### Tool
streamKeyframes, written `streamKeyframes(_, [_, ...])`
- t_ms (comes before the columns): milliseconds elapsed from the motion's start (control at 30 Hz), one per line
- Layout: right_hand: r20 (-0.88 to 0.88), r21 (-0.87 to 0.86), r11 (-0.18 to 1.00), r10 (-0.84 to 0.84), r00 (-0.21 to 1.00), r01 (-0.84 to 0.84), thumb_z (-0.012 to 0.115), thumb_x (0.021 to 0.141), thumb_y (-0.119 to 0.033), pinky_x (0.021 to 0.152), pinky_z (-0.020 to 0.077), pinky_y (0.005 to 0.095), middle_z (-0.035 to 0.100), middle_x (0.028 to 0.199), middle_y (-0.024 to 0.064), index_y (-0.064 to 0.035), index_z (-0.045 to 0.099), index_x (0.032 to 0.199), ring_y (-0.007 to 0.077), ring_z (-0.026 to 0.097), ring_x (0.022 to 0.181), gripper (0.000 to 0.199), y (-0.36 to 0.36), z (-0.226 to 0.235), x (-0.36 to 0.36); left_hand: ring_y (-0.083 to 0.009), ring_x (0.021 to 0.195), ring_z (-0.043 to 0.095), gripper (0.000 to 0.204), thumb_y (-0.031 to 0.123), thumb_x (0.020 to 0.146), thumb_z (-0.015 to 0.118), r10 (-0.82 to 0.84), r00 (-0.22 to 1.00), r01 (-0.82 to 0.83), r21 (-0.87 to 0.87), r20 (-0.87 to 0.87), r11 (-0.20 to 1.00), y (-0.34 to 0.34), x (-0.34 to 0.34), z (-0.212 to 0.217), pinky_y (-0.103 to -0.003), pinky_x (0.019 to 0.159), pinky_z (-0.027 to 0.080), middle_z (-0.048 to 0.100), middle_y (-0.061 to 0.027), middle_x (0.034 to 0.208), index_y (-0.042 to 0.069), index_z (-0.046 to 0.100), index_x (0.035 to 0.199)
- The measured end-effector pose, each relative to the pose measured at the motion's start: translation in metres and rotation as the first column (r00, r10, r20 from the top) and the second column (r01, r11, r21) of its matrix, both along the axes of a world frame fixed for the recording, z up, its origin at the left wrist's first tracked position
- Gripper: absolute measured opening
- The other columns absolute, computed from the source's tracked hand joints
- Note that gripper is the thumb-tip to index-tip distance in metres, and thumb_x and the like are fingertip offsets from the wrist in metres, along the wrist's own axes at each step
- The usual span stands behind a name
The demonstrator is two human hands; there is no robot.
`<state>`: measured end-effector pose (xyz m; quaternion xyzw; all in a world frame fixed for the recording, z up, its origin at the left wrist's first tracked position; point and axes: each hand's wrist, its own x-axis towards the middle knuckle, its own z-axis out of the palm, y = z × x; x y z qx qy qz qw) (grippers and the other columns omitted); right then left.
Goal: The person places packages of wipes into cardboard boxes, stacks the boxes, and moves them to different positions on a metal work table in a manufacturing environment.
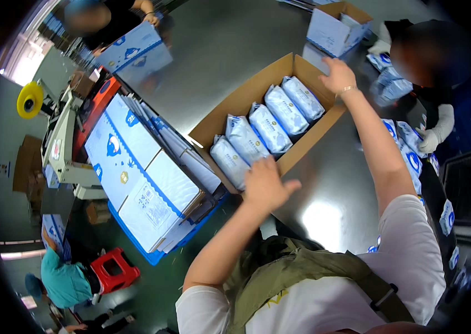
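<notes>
An open cardboard box [308, 143] stands on the metal table before me, brown inside. In it lie several soft white-and-blue packs [270, 127], side by side in a row. My left hand [268, 185] is at the near-left end of the box, thumb spread out, fingertips over the packs there; whether they press on them cannot be told. At the far-right end, my right hand [338, 77] is open beside the box wall, its fingers apart and nothing in them.
Flat printed cartons [135, 161] fill a blue crate [155, 257] on the left, near a taping machine [68, 145]. A person at the far left handles a carton [135, 47]. At right, a co-worker's gloved hand [429, 140] is by loose packs [410, 158]. A red stool [114, 271] stands lower left.
</notes>
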<state>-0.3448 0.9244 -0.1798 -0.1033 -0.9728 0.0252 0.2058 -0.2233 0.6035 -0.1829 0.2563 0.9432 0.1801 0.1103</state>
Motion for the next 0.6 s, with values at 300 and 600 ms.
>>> streamKeyframes(300, [0.442,-0.108,0.982,0.188,0.877,-0.157,0.058,0.076,-0.026,0.071,0.0460,0.0390,0.059,0.090,0.0219,0.0006,0.061,0.080,0.0311,0.058,0.082,0.027,0.106,-0.109,0.110,-0.0402,0.136,0.011,0.091,0.034,0.060,0.075,-0.350,0.936,0.350,-0.240,0.045,0.905,-0.039,-0.051,0.000,-0.062,0.103,0.014,0.015,-0.0253,0.144,0.006,0.034,0.136])
streamKeyframes(600, [0.492,-0.841,-0.434,-0.362,0.791,0.325,0.056,0.083,-0.020,0.078,0.0481,0.0346,0.058,0.108,0.0071,-0.0021,0.051,0.119,0.0209,0.058,0.093,0.040,-0.042,-0.187,0.488,-0.0260,0.132,0.028,0.063,0.021,0.047,0.070,-0.503,0.383,0.889,-0.160,0.775,0.429,0.089,-0.143,-0.062,-0.042,0.105,0.028,0.037,-0.0105,0.137,0.011,0.065,0.108])
